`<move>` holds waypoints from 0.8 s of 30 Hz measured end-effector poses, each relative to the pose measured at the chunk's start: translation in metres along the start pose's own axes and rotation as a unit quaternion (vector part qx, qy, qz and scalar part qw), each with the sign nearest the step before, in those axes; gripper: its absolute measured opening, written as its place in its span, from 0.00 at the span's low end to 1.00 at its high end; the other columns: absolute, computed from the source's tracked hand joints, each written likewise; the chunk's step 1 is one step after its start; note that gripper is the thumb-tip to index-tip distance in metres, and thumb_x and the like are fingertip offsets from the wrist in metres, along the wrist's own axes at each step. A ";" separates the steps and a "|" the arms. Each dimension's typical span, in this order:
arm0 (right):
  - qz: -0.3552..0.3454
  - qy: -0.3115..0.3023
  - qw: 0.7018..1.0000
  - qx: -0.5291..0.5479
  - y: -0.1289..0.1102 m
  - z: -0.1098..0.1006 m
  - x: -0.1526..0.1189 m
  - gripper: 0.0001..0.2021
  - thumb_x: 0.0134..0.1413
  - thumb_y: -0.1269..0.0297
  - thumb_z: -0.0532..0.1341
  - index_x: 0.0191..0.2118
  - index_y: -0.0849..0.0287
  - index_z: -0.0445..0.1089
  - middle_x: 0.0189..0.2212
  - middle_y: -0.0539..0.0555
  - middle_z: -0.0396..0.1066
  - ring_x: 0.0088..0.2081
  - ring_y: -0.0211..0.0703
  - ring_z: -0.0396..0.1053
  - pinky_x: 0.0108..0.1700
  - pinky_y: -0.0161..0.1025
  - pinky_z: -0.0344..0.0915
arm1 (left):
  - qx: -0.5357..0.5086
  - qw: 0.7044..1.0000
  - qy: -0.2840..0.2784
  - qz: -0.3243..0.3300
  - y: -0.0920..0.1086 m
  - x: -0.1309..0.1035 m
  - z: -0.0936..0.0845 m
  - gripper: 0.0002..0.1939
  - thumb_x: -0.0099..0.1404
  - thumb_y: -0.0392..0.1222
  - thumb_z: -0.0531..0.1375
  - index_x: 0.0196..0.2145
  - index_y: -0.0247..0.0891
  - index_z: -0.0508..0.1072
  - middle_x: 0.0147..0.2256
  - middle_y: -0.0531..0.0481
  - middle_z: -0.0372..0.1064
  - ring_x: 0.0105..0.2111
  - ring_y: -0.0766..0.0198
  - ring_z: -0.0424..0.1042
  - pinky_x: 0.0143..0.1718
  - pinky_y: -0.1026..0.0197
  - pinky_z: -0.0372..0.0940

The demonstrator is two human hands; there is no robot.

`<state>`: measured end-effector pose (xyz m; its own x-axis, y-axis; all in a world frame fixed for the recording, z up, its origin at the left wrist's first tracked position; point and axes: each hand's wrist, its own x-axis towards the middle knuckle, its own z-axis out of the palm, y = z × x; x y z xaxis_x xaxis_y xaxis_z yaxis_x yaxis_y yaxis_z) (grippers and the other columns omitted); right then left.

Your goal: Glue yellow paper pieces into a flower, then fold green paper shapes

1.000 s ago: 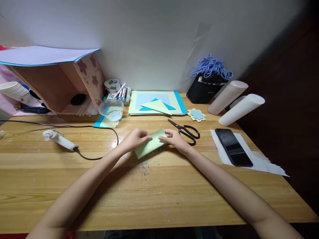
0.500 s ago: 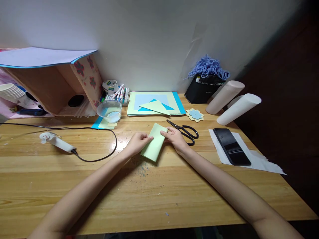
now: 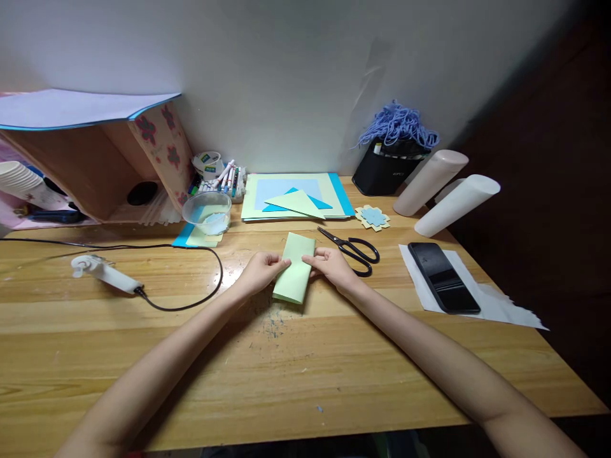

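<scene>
A folded sheet of pale green paper (image 3: 294,280) is held over the middle of the wooden table (image 3: 229,375). My left hand (image 3: 260,272) pinches its left edge, thumb on top and fingers partly hidden. On the other side my right hand (image 3: 333,267) grips the right edge, its thumb lying on the paper and its fingertips underneath. Black-handled scissors (image 3: 351,248) lie just beyond my right hand, blades pointing to the far left. Behind the paper rests a stack of green and blue sheets (image 3: 248,202) with cut triangles (image 3: 300,202) on top.
A layered paper flower (image 3: 372,217) lies right of the stack. A phone (image 3: 443,277) rests on white tissue at right, near two leaning cylinders (image 3: 456,205) and a black yarn holder (image 3: 384,172). Left are a corded white glue gun (image 3: 112,275), a plastic bowl (image 3: 207,213), markers (image 3: 228,179) and a cardboard box (image 3: 160,149).
Both hands have turned the folded green paper more upright, its lower end swinging slightly right and its upper end left. The hold at both edges stays. The view has shifted slightly.
</scene>
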<state>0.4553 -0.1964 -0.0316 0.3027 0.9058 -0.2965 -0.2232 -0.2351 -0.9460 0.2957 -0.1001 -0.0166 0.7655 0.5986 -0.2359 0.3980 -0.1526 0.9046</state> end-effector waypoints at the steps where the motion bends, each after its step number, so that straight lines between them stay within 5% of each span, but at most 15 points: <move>1: -0.001 0.001 1.000 0.003 0.000 0.000 0.001 0.15 0.36 0.56 0.67 0.27 0.63 0.69 0.22 0.53 0.73 0.22 0.37 0.70 0.25 0.33 0.68 | 0.003 1.000 -0.001 0.004 0.000 0.000 -0.001 0.21 0.53 0.56 0.54 0.19 0.33 0.64 0.17 0.56 0.55 0.18 0.73 0.52 0.19 0.68 0.47; 5: -0.021 0.005 1.000 0.006 0.002 -0.001 0.003 0.17 0.38 0.51 0.64 0.21 0.63 0.66 0.18 0.51 0.70 0.19 0.35 0.67 0.24 0.33 0.68 | 0.014 1.000 0.001 -0.001 0.002 0.000 -0.001 0.21 0.53 0.57 0.54 0.18 0.34 0.63 0.16 0.57 0.53 0.17 0.73 0.50 0.19 0.67 0.46; 12: -0.095 0.046 0.994 -0.006 0.004 -0.006 0.005 0.18 0.31 0.52 0.67 0.26 0.61 0.67 0.21 0.50 0.71 0.20 0.37 0.67 0.26 0.36 0.67 | -0.001 1.000 -0.016 -0.001 -0.001 0.002 0.000 0.21 0.53 0.57 0.55 0.19 0.33 0.63 0.18 0.57 0.53 0.18 0.74 0.50 0.18 0.68 0.45; 24: -0.161 0.084 0.983 -0.013 0.006 -0.008 0.006 0.16 0.44 0.51 0.60 0.24 0.62 0.69 0.19 0.51 0.68 0.20 0.37 0.66 0.22 0.34 0.67 | 0.004 1.000 -0.013 -0.004 0.003 0.000 0.003 0.22 0.51 0.57 0.55 0.17 0.33 0.61 0.16 0.58 0.50 0.17 0.74 0.48 0.18 0.68 0.43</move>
<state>0.4637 -0.1949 -0.0398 0.5029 0.8643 0.0044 -0.0669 0.0440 -0.9968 0.2981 -0.1028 -0.0150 0.7750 0.5796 -0.2521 0.4077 -0.1537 0.9001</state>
